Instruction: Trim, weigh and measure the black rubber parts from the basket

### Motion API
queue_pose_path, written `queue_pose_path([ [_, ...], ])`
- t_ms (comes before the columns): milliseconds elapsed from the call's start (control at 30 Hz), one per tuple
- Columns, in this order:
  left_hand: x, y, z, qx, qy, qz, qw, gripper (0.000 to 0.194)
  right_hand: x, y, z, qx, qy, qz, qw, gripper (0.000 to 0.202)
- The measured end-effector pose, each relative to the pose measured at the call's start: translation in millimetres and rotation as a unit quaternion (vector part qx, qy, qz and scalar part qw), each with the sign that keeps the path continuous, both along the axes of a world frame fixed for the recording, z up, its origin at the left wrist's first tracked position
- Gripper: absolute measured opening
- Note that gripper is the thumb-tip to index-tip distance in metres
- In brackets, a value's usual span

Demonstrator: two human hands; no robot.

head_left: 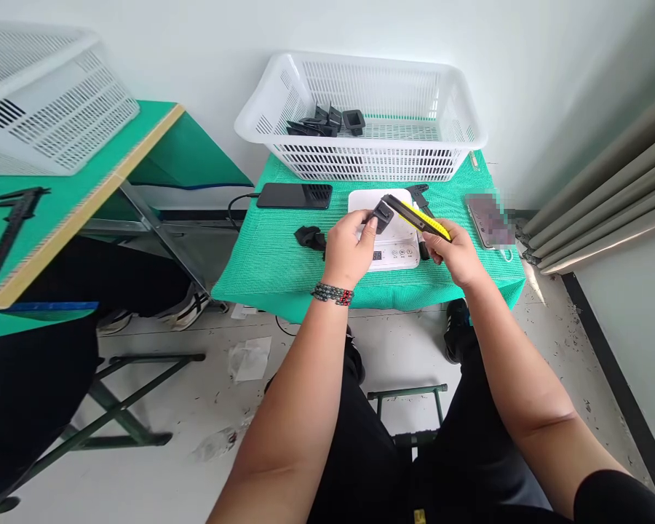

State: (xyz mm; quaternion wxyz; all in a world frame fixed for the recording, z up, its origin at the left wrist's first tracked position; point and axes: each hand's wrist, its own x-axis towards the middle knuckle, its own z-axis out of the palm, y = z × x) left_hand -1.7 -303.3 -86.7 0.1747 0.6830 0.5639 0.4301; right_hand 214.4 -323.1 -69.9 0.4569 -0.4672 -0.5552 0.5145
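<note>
My left hand (354, 244) is closed around a small black molded part (383, 216), its end sticking out past the thumb. In my right hand (454, 249) is a yellow and black utility knife (421, 220), gripped by its handle. The knife's front end reaches the top of the black part; whether the blade touches it I cannot tell. Both are held above a white digital scale (394, 260) with a display and buttons. Left of the scale lies a black crumpled item (309, 238). Black calipers (420, 198) rest partly behind the knife.
A white basket (371, 156) with several black parts (327, 122) stands at the back. A black phone (295, 196) lies left and a blurred phone (490, 220) right. At left are another table with calipers (14, 225), a basket (60, 109) and a seated person's legs (109, 284).
</note>
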Motion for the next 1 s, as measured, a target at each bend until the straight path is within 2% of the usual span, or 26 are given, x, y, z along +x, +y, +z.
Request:
queue_pose_path([
  [200,-1.7,0.2,-1.7,-0.016,0.006,0.006,1.000,0.032,0.6,-2.8,5.5,0.015,0.077,-0.008,0.997,0.045],
  [367,-3.6,1.7,-5.4,-0.002,-0.003,-0.002,1.000,0.032,0.3,-2.2,3.8,0.018,0.059,0.010,0.998,0.052],
  [567,-4.5,2.3,-6.4,-0.003,-0.005,-0.002,1.000,0.030,1.4,3.1,-1.9,0.046,0.043,-0.088,0.994,0.050],
  [733,-4.3,2.4,-6.0,-0.006,-0.001,0.002,1.000,0.028,2.6,2.9,-1.9,0.042,0.032,-0.002,0.999,0.046],
  [900,-3.9,2.5,-5.3,-0.008,0.006,0.003,1.000,0.028,1.7,5.0,-3.9,0.076,0.016,-0.112,0.991,0.044],
  [933,-3.9,2.4,-5.2,-0.009,0.006,0.002,1.000,0.029,2.0,5.2,-3.8,0.076,0.020,-0.111,0.991,0.045],
  [1000,-3.9,2.4,-5.2,-0.009,0.002,-0.001,1.000,0.029,2.8,4.9,-3.0,0.070,0.026,-0.066,0.995,0.047],
])
